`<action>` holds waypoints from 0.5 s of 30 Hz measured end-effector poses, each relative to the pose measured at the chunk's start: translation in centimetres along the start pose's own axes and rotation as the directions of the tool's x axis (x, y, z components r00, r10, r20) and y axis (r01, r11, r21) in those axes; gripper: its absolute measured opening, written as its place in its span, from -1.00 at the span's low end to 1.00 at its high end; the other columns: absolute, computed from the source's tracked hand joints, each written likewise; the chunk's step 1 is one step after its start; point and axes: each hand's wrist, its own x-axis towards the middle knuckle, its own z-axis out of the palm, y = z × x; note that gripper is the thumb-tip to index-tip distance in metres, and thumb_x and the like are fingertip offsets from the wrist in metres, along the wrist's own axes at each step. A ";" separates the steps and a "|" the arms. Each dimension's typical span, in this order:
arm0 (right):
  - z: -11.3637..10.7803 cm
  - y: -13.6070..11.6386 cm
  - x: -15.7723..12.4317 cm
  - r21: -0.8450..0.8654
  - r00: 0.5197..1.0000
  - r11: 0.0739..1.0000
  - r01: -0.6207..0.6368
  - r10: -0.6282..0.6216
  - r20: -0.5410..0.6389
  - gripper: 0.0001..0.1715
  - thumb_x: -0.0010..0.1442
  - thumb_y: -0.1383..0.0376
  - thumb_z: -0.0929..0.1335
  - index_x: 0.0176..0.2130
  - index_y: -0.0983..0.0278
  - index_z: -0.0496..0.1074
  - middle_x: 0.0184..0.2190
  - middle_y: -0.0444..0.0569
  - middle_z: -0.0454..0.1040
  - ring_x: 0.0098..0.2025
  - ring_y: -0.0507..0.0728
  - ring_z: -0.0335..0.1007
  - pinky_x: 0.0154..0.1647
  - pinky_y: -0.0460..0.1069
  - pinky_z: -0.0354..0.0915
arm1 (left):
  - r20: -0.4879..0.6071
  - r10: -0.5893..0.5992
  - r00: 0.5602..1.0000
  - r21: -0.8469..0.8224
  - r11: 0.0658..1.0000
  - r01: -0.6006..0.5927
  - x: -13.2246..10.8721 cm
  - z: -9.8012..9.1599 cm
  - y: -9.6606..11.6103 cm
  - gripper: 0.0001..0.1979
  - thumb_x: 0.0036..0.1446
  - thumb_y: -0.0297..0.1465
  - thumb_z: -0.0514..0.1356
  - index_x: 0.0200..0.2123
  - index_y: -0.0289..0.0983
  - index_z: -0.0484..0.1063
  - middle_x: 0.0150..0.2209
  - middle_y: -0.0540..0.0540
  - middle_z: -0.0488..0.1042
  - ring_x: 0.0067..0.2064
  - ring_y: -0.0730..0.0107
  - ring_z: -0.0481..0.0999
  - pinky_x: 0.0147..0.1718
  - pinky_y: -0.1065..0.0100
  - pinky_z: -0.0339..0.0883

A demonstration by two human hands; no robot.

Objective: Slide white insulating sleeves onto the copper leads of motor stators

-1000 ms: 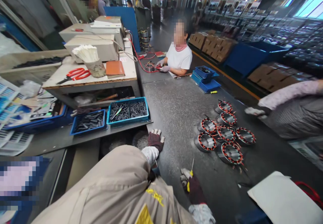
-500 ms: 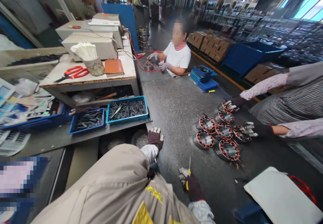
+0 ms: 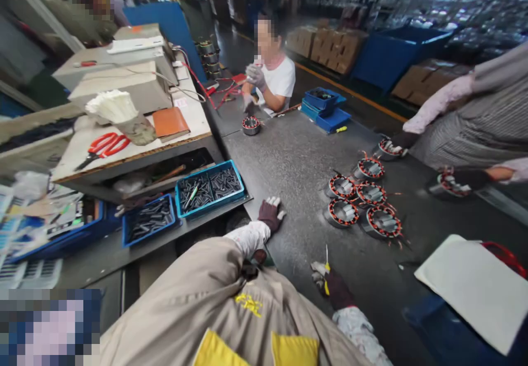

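My left hand (image 3: 272, 215), in a dark glove with pale fingertips, rests flat on the dark tabletop near its edge, fingers spread and holding nothing. My right hand (image 3: 333, 288) is closed around a yellow-handled screwdriver (image 3: 327, 267), its thin shaft pointing away from me. Beyond this hand stands a group of motor stators (image 3: 371, 194), metal rings with orange-red windings around the rim. To their right, a co-worker's gloved hands hold two more stators, one at the far edge (image 3: 388, 149) and one nearer (image 3: 449, 184).
Blue trays (image 3: 210, 189) of small dark pieces lie left of my left hand. Red-handled scissors (image 3: 108, 145) are on the shelf. Across the table a seated person has one lone stator (image 3: 251, 125) before them. A white board (image 3: 478, 289) lies at right.
My view has turned rightward. The co-worker at right has drawn two stators away from the group. The person across has raised a hand toward the face, leaving a stator on the table.
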 end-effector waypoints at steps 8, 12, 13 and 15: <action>1.6 0.8 -0.2 0.132 0.978 0.991 -0.015 0.042 -0.203 -0.65 -0.28 0.01 0.37 -0.42 0.08 0.38 -0.55 -0.04 0.43 -0.52 0.22 0.37 -0.49 0.12 0.33 | 0.087 0.093 0.992 0.047 0.994 -0.097 17.0 -4.6 0.9 -0.05 0.27 -0.14 0.25 0.53 -0.46 -0.08 0.53 -0.41 -0.07 0.56 -0.14 -0.12 0.53 -0.06 -0.29; 3.0 0.3 -1.4 0.112 0.956 0.994 -0.017 0.049 -0.290 -0.50 -0.19 0.00 0.32 -0.22 0.12 0.41 -0.49 0.00 0.50 -0.53 0.19 0.33 -0.51 0.09 0.26 | 0.274 0.128 0.953 0.095 0.983 -0.160 21.4 -4.3 2.7 0.07 0.18 -0.15 0.32 0.53 -0.50 -0.15 0.53 -0.46 -0.10 0.56 -0.21 -0.16 0.51 -0.13 -0.38; 3.3 0.1 -1.7 0.099 0.951 0.995 -0.012 0.042 -0.307 -0.48 -0.17 0.00 0.30 -0.18 0.12 0.40 -0.47 0.01 0.52 -0.53 0.19 0.32 -0.51 0.08 0.26 | 0.324 0.136 0.936 0.101 0.979 -0.177 21.5 -3.9 3.1 0.08 0.16 -0.17 0.34 0.52 -0.50 -0.14 0.52 -0.48 -0.06 0.56 -0.22 -0.13 0.50 -0.15 -0.38; 3.7 -0.4 -2.0 0.062 0.944 0.998 0.005 0.015 -0.329 -0.47 -0.09 0.00 0.27 -0.13 0.12 0.40 -0.42 0.04 0.56 -0.52 0.20 0.34 -0.50 0.08 0.28 | 0.379 0.167 0.910 0.095 0.971 -0.218 20.6 -3.0 4.0 0.05 0.15 -0.18 0.36 0.51 -0.48 -0.07 0.48 -0.49 0.06 0.54 -0.18 -0.02 0.50 -0.11 -0.33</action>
